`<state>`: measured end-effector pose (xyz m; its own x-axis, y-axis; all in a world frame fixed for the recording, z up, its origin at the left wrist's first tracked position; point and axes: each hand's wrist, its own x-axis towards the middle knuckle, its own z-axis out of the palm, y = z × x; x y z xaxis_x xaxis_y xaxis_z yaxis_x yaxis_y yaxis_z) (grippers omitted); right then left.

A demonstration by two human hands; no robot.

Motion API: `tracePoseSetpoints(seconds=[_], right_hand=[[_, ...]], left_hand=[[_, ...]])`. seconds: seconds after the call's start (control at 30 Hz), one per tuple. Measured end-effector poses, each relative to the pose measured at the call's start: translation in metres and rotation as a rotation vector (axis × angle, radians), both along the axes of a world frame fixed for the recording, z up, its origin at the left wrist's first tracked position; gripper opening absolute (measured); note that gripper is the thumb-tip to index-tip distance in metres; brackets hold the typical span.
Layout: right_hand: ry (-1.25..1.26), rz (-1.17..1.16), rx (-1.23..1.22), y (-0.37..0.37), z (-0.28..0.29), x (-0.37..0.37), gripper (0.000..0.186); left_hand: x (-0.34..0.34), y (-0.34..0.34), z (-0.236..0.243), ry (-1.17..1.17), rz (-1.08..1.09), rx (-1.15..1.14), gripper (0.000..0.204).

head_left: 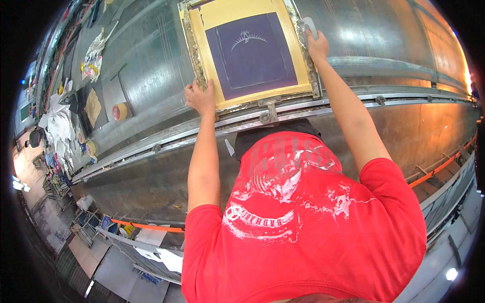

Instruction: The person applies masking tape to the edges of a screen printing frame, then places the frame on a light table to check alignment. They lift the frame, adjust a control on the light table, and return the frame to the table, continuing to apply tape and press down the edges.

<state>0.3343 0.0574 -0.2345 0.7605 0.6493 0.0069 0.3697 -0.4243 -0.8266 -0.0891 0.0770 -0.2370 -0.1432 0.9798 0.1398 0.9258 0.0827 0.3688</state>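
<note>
On the long grey metal table point(146, 60), directly in front of the person, lies a framed printing screen point(242, 65). Its dark purple panel point(273, 60) bears a pale, arched, spiky emblem point(246, 38) and is bordered by a yellow margin point(262, 99), with a worn metal frame around it. The left hand point(201, 97) is at the screen's near left corner, thumb on the inner side and fingers on the outer, pinching the side rail; how firmly cannot be told. The right hand point(317, 48) is at the screen's right side, farther up, with its fingers curled around a pale looped handle point(311, 26). A metal bracket point(270, 114) sits just below the screen's near edge, against a straight rail point(353, 104) running along the table's near side. To the left of the screen stands a roll of tan tape point(119, 111), with a brown paper scrap point(93, 107) beyond it; farther left are crumpled white sheets point(59, 126). A clear plastic bag point(95, 54) lies left of the screen too, well apart from it. Nearer than the screen is the person's red T-shirt point(313, 222), marked with pale smears.
</note>
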Motion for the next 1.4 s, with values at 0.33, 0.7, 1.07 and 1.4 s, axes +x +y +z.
tracePoseSetpoints(seconds=[0.33,0.7,1.07,1.4], right_hand=[[-0.687,0.188,0.050,-0.077,0.034,-0.048,0.070],[-0.377,0.155,-0.028,-0.103,-0.003,-0.041,0.040],[-0.564,0.249,0.004,-0.100,0.041,-0.054,0.044],[-0.908,0.620,-0.343,0.036,0.068,-0.013,0.048]], left_hand=[[0.006,-0.013,0.010,0.042,-0.086,0.026,0.076],[-0.006,-0.016,-0.011,-0.051,-0.122,0.027,0.059],[-0.008,-0.025,0.016,0.049,-0.247,-0.052,0.080],[0.020,0.060,0.061,0.210,-0.386,-0.223,0.079]])
